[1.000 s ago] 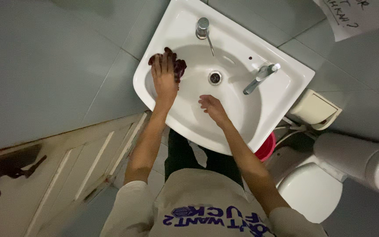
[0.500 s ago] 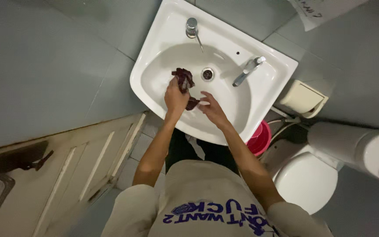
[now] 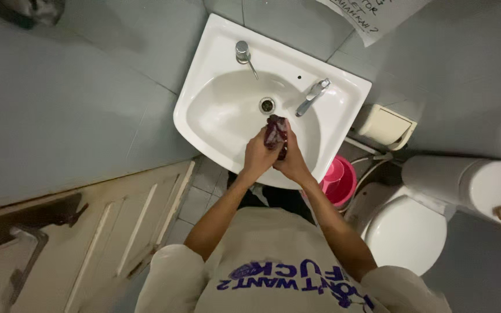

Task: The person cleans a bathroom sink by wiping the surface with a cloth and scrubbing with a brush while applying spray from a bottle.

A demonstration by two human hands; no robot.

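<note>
A dark maroon cloth (image 3: pixel 275 131) is bunched between both my hands over the near side of the white sink (image 3: pixel 204 81). My left hand (image 3: pixel 258 155) grips it from the left and my right hand (image 3: pixel 291 159) presses against it from the right. The drain (image 3: pixel 267 105) lies just beyond the cloth. A chrome tap (image 3: pixel 311 97) stands at the sink's right rim and a second chrome fitting (image 3: pixel 243 53) at the back rim.
A white toilet (image 3: pixel 410 235) with its cistern (image 3: pixel 465 182) sits to the right. A pink bucket (image 3: pixel 339 182) stands under the sink's right edge. A paper holder (image 3: pixel 385 126) hangs on the grey tiled wall. A cream door (image 3: pixel 105 232) is at the left.
My left hand carried the cloth from the sink's far left wall to the near middle, and my right hand closed onto it. Both hands now squeeze the cloth together.
</note>
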